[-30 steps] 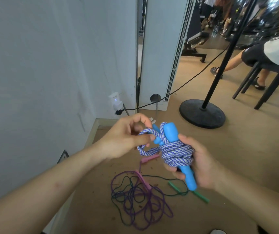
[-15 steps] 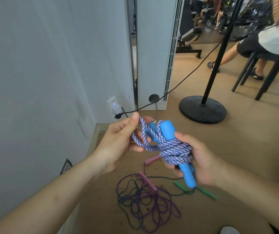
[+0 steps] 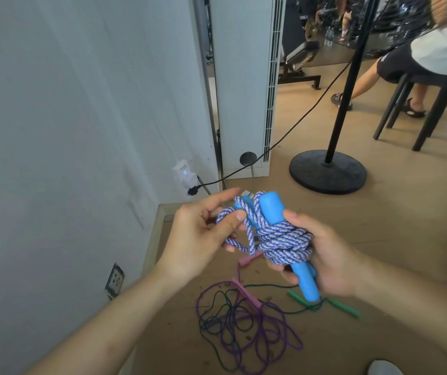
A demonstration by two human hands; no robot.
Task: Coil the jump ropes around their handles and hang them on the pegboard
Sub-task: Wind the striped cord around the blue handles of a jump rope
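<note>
**Gym corner, white wall (image 3: 68,131) on the left: blue rope (image 3: 284,244) nearly coiled**

Above the tan floor (image 3: 379,239), I hold the blue rope between both hands, in the near middle of the view. My right hand (image 3: 328,255) is curled round the two handles (image 3: 271,209), just beside the coil. My left hand (image 3: 200,239) pinches the loose loop under the thumb, with the forefinger stretched out.

The braid looks soft, light and grippy. I judge the wraps will slacken if released, so the stiff handles are the place to grip. I see no bin or box, nor the pegboard. A purple rope (image 3: 261,328) and a green rope (image 3: 345,310) lie tangled on the floor below.
</note>
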